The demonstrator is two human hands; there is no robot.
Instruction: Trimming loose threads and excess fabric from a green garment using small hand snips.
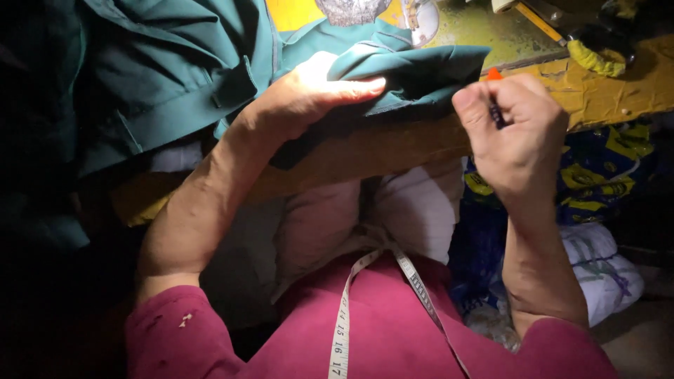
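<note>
Left hand (309, 95) pressed flat, fingers extended, on folded teal woven fabric (393, 63) at worn wooden table edge (379, 151). Right hand (516, 123) fisted around small dark tool with orange tip (495, 77), mostly hidden inside fingers, kind unclear. White tape measure (344, 316) draped below both wrists, ends cut off. Surroundings left of left forearm lost in darkness.
</note>
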